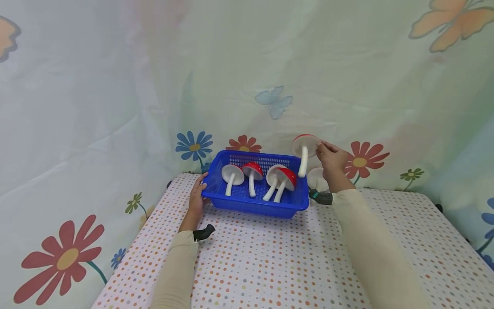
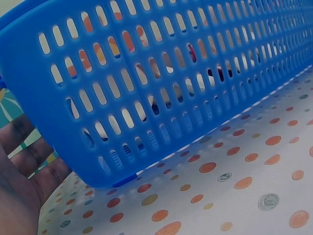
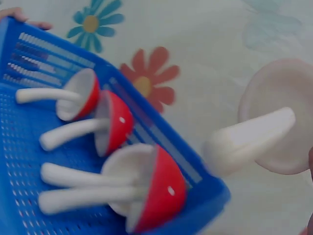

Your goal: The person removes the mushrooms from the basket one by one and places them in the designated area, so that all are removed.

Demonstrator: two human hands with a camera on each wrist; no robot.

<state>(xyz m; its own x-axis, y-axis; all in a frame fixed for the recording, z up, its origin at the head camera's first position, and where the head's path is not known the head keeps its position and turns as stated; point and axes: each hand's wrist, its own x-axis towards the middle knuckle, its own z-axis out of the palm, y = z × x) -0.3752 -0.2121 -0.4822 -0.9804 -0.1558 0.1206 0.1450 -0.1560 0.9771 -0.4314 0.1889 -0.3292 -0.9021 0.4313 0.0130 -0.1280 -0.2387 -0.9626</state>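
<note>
My right hand (image 1: 332, 161) pinches the rim of a toy mushroom's cap, holding that mushroom (image 1: 304, 161) above the right end of a blue plastic basket (image 1: 254, 208). Its white stem (image 3: 247, 142) points downward in the head view. Inside the basket lie several more red-capped mushrooms (image 1: 251, 171), two of them overlapping (image 3: 156, 191). At the basket's left end, my left hand (image 1: 197, 195) touches the outside near the rim. The left wrist view shows its fingers (image 2: 36, 156) extended along the end wall. Another mushroom (image 1: 317, 179) is partly hidden behind my right wrist.
The basket stands near the back of a table with a dotted cloth (image 1: 262, 262). A fabric backdrop (image 1: 231, 86) printed with flowers and butterflies hangs behind and at the sides. Dark wrist devices (image 1: 203, 232) are on both forearms.
</note>
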